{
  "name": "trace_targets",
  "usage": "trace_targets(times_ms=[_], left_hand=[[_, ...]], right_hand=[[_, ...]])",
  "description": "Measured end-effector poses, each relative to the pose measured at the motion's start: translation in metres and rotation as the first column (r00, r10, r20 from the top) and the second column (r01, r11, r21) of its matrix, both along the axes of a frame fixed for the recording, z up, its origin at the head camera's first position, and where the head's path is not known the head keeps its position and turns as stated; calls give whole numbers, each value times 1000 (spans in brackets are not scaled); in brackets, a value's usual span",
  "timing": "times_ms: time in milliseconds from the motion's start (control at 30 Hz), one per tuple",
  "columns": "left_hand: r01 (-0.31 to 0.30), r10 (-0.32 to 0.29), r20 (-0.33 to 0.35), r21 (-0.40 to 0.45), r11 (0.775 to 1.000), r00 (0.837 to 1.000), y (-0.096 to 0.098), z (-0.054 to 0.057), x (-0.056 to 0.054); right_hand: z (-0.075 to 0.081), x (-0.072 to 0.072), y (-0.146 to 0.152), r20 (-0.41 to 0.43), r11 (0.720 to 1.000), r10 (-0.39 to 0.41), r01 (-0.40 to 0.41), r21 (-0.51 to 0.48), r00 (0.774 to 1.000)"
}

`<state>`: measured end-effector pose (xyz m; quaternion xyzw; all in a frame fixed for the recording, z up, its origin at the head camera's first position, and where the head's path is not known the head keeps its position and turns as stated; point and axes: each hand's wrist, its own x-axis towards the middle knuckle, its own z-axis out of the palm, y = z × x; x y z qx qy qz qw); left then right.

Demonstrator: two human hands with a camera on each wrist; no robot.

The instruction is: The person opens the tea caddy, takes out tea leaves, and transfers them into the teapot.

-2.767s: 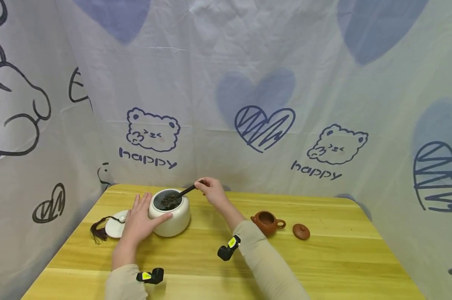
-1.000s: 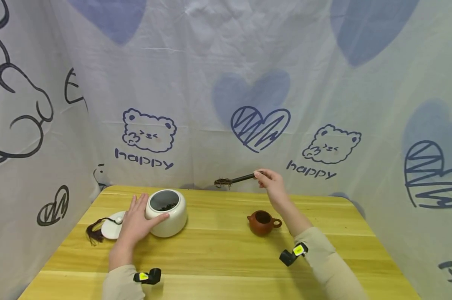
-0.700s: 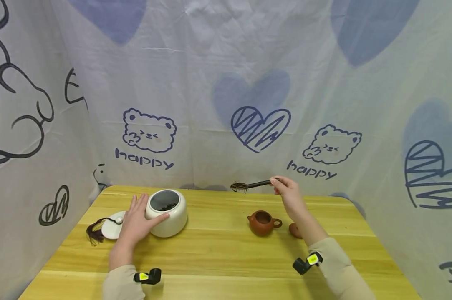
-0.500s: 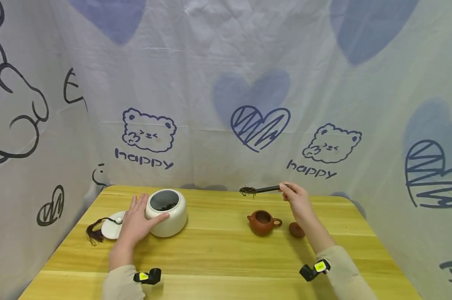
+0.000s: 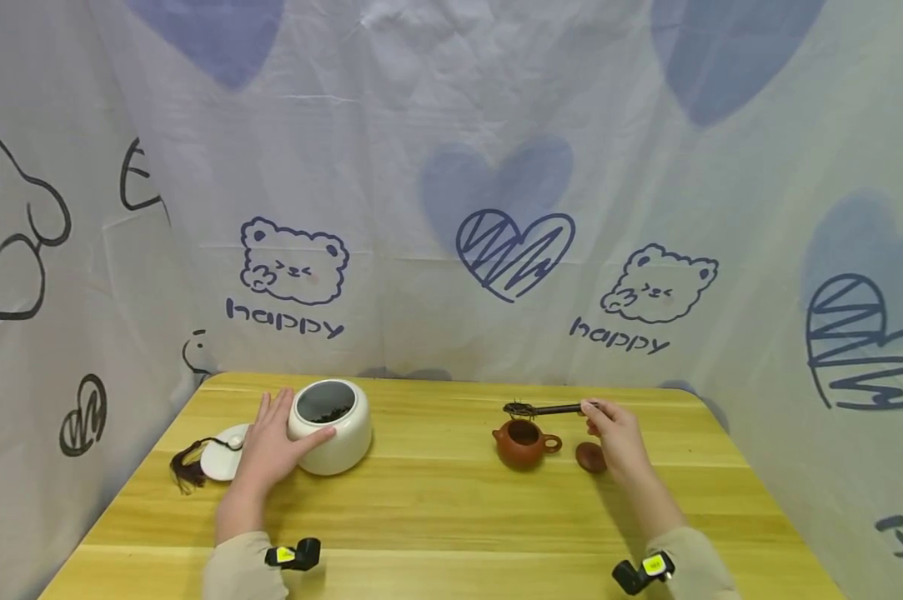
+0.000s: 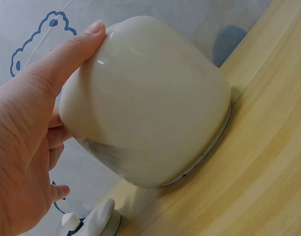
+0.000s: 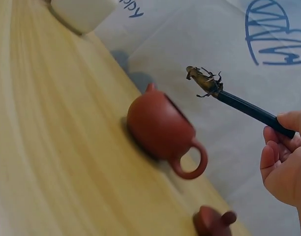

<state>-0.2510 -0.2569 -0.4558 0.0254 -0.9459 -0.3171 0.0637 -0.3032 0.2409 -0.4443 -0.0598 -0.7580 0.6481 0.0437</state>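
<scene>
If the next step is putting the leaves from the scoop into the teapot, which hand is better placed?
Probably the right hand: it holds the tea scoop, with tea leaves on its end, close to the open teapot. The left hand touches the white tea jar, away from the teapot.

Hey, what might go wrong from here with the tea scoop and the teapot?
Some tea leaves stick out past the edges of the scoop, so a few might drop onto the table instead of into the teapot.

The right hand pinches the scoop by its handle, so a hasty tip could twist it or knock the teapot.

The left hand rests against the open white jar; a careless push might shift it.
</scene>
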Motion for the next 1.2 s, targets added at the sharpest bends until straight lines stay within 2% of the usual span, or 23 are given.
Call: trace_targets(times_ms=[200,467,833,1200], left_hand=[[1,-1,-1,10,1000,1000,0,-1,1],[1,-1,-9,-2,1000,1000,-2,-2,-2],[-1,1,-4,6,1000,1000,-1,-1,2],[3,-2,-8,19,1000,1000,1,0,1]], right_hand=[[-14,7,8,38,1000,5,-5,21,999],[-27,9,12,57,998,-22,19,54,998],[-30,10,9,33,997,-26,24,72,999],[-29,12,13,12,994,-47,46,104,999]])
